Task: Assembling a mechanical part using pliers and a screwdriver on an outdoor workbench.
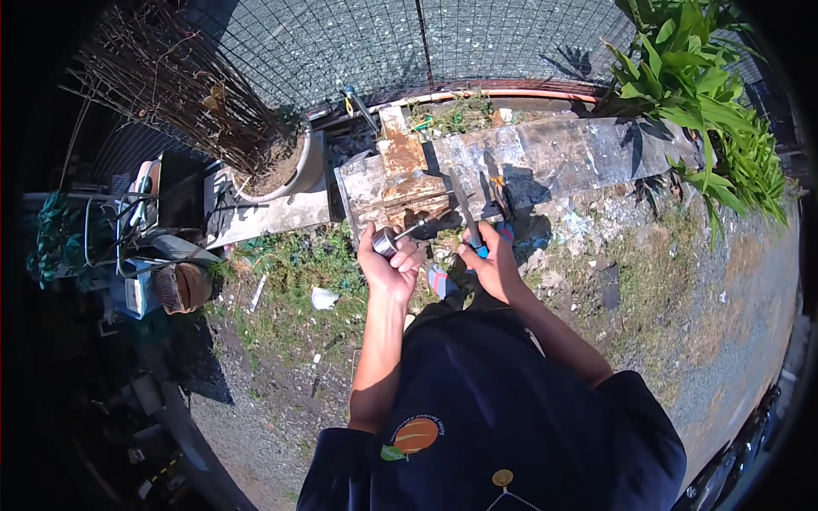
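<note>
My left hand (394, 266) is closed round a shiny metal cylinder (385, 242), from which a thin rod sticks out toward the right. My right hand (494, 266) grips the blue handle of a long flat file (463, 204), its grey blade pointing away from me. Both hands are held close together in front of my body, and the file's blade stands apart from the cylinder. Beyond them, a rusty metal block (415, 185) sits on a worn plank bench (567, 156). Pliers with orange on the handles (499, 189) lie on the bench just past my right hand.
A hammer (361, 109) leans at the bench's far left. To the left stands a pot (300, 170) of dry stems; leafy plants (707, 102) hang over the right end. Wire mesh fencing (375, 43) closes the back. A white scrap (324, 298) lies on the grass.
</note>
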Tool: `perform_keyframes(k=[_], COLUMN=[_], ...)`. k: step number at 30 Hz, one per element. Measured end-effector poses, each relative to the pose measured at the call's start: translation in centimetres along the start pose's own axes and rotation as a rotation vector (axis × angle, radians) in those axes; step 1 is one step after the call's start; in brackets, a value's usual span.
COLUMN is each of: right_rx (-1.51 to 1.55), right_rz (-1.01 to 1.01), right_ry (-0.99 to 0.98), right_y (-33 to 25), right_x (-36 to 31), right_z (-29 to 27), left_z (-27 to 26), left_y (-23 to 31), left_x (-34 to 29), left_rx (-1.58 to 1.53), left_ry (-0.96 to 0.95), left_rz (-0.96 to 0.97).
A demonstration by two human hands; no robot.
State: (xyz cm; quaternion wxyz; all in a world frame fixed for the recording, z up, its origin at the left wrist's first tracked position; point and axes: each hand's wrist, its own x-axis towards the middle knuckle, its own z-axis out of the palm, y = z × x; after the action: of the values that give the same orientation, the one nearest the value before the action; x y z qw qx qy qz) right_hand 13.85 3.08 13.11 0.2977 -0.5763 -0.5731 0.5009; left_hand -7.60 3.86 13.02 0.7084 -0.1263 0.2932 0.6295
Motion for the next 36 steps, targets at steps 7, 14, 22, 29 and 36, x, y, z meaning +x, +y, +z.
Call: perform_keyframes(k=[7,14,22,29,36], right_rx=[0.808,1.106,1.060,0.947,0.918], right_rz=[-0.027,0.064,-0.109,-0.111,-0.040], right_ry=[-0.381,-0.613,-0.575,-0.444,-0.490], right_y=[-4.4,-6.4,-6.7,-7.1,-7.1], right_x=[3.1,2.3,1.9,1.3,0.9], right_z=[-2.2,-0.4,0.2,0.2,-1.0], left_z=[0.3,1.2,0.9,1.5,1.6], left_y=[1.4,1.6,1.9,0.9,-0.2], left_x=[-0.6,-1.3,-1.5,-1.2,-1.9], left_rx=[-0.194,-0.099,-0.112,-0.214,-0.136], left_ry=[-0.257,-0.343,-0.406,-0.366,-0.381], left_rz=[-0.397,-0.405,-0.476,-0.577,-0.503])
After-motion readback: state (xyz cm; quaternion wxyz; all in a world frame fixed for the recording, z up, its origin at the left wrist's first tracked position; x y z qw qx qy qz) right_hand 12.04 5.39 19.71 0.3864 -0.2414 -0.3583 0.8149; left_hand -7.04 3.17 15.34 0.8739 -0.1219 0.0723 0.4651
